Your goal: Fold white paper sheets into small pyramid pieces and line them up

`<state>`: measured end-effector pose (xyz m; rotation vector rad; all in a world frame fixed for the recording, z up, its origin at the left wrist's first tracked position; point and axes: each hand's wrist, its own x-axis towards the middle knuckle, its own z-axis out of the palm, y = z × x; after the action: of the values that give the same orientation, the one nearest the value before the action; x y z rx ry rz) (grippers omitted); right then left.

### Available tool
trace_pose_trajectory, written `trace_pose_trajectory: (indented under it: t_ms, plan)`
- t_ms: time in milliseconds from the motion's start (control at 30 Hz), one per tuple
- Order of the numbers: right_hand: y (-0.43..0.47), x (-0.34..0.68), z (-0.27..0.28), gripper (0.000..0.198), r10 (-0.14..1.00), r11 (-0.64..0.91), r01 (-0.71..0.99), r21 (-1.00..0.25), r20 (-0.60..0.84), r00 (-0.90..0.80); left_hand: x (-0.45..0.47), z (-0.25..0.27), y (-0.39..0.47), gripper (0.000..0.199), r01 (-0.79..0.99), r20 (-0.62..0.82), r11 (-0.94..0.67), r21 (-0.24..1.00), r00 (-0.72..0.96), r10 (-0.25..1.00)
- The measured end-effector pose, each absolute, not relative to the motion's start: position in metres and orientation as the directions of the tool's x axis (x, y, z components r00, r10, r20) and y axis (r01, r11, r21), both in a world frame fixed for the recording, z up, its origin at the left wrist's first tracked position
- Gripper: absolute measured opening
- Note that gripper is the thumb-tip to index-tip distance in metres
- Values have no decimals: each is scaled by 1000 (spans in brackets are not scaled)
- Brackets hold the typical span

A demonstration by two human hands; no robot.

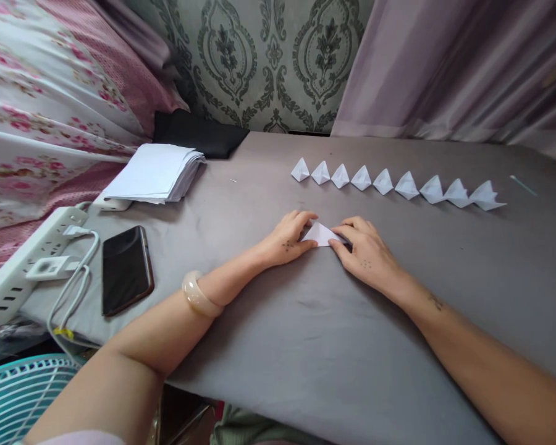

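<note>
Between my two hands is a small folded white paper [322, 235], shaped like a low triangle with its point away from me. My left hand [291, 238] grips its left corner, thumb in front and fingers behind. On the right corner, my right hand [364, 247] pinches the paper the same way. The middle of the paper shows between the thumbs; its corners are hidden by my fingers. Beyond my hands, several folded white paper boats [361, 178] stand in a slanting row on the grey-covered table [306, 346].
A stack of white paper sheets [152, 173] lies at the back left, beside a black folded item [199, 133]. Nearer are a phone [126, 270] and a white power strip [32, 259] with cables. A thin blue stick [523, 185] lies far right. A fan [23, 395] stands below left.
</note>
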<state>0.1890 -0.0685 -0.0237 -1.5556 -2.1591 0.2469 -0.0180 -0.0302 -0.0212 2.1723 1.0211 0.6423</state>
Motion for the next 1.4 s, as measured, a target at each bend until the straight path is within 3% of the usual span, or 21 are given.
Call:
trace_pose_trajectory:
  t_ms: [300, 567, 633, 733, 833, 1033, 1400]
  plan:
    - [-72, 186, -21, 12, 953, 281, 756, -591, 265, -148, -18, -23, -27, 57, 392, 101, -357, 848, 541, 835]
    - [-71, 183, -19, 7, 939, 341, 620, -706, 289, -187, -8, -19, -35, 55, 79, 161, -232, 969, 512, 844]
    - [-71, 180, -16, 11, 946, 320, 520, -792, 297, -130, -6, -16, -38, 53, -16, 157, -171, 985, 490, 857]
    - [-71, 173, -10, 35, 967, 255, 204, -945, 254, -30, -3, -9, -43, 50, -201, 93, -9, 980, 412, 906]
    - [-74, 168, -2, 45, 985, 171, -29, -985, 172, -26, -1, -2, -48, 46, -317, -4, 116, 941, 331, 943]
    - [-78, 166, 5, 38, 987, 146, -42, -988, 143, 70, 2, -1, -54, 34, -307, -29, 142, 941, 346, 938]
    - [-76, 168, 0, 24, 966, 228, -32, -973, 222, 133, 2, 1, -59, 28, -112, -69, 119, 987, 378, 923]
